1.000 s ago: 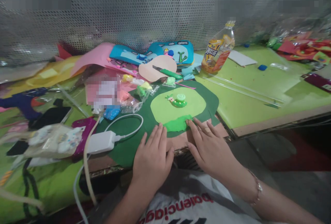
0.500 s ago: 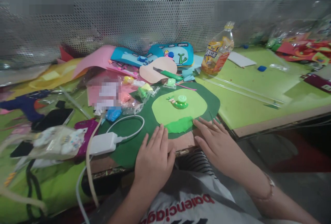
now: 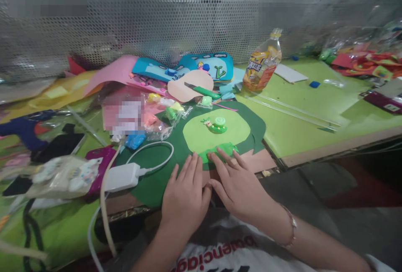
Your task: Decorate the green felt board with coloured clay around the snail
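Observation:
A dark green foam sheet [image 3: 160,159] lies at the near table edge with a light green shape [image 3: 216,136] on it. A small green clay snail [image 3: 217,124] sits on the light green part. A flattened bright green clay patch [image 3: 220,150] lies at its near edge. My left hand [image 3: 185,194] rests flat on the dark sheet, fingers stretched out beside the patch. My right hand [image 3: 235,182] lies with its fingers spread on the clay patch, pressing it. Neither hand holds anything.
A white charger with cable [image 3: 124,175], a magenta phone [image 3: 102,157] and clay packets [image 3: 160,117] lie left. A green-handled knife [image 3: 202,91] rests on a peach foam piece. An orange drink bottle [image 3: 262,65] stands behind, clear rods [image 3: 292,111] to the right. Perforated metal wall at the back.
My right hand slid left from the patch's right end onto the green clay patch, close beside my left hand. The left hand stayed in place.

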